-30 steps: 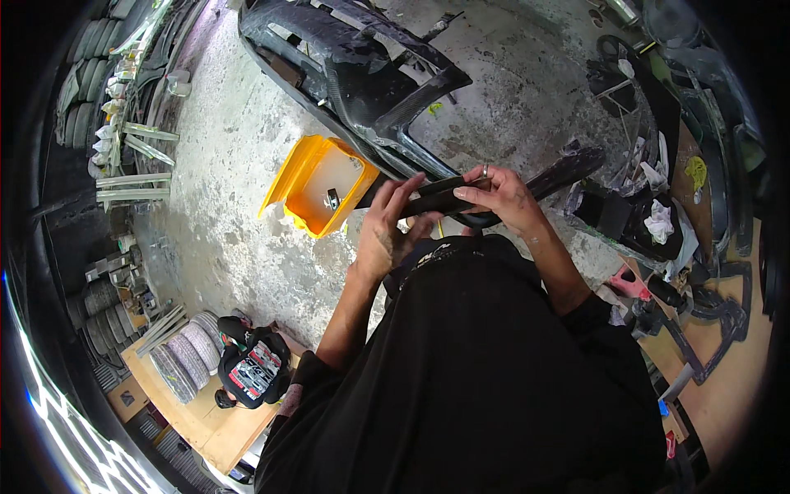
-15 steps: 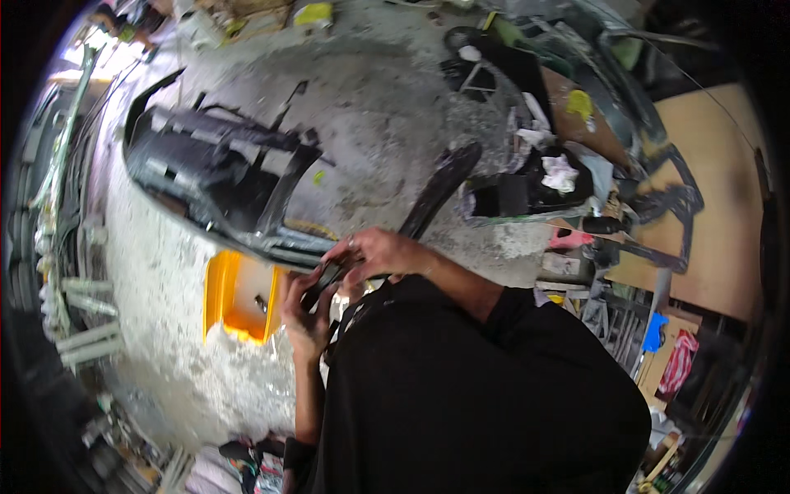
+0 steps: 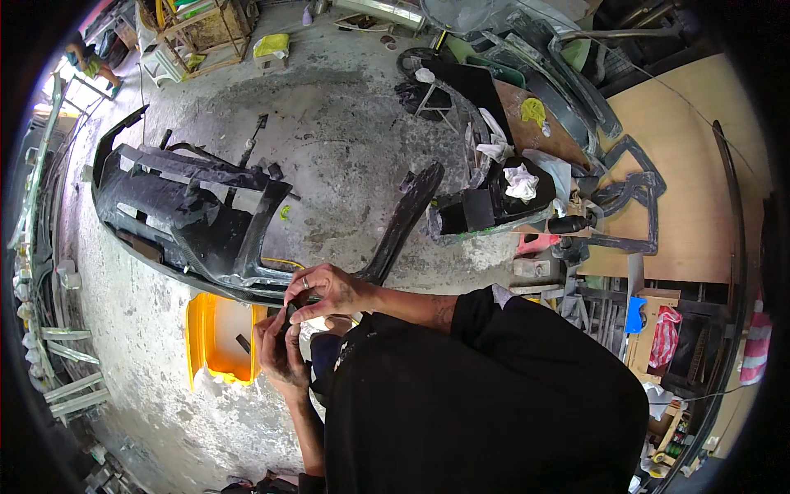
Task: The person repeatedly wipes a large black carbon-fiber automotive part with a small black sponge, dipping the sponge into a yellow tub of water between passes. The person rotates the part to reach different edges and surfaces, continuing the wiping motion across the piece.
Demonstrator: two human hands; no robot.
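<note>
Both hands meet in front of my body at the near edge of a large black car bumper [image 3: 193, 222]. My left hand [image 3: 281, 350] is closed, fingers up, around a small dark piece [image 3: 291, 311]. My right hand [image 3: 325, 290], with a ring on one finger, pinches the same piece from above. Fingers cover most of it, so its kind cannot be made out. Just left of my hands, a yellow tub [image 3: 196, 342] stands on the floor with whitish liquid and a small dark block [image 3: 243, 342] inside.
The bumper's long arm [image 3: 407, 218] curves away to the right over the stained concrete floor. Beyond it are a black part with a crumpled white cloth [image 3: 521, 183] and a wooden board [image 3: 691, 165]. Trim strips [image 3: 74, 395] line the left. Far left, another person [image 3: 95, 64] is partly visible.
The view has shifted, so the bumper and tub appear lower and farther left. My hands remain together on the small dark piece, and the right fingers now sit closer over the left ones.
</note>
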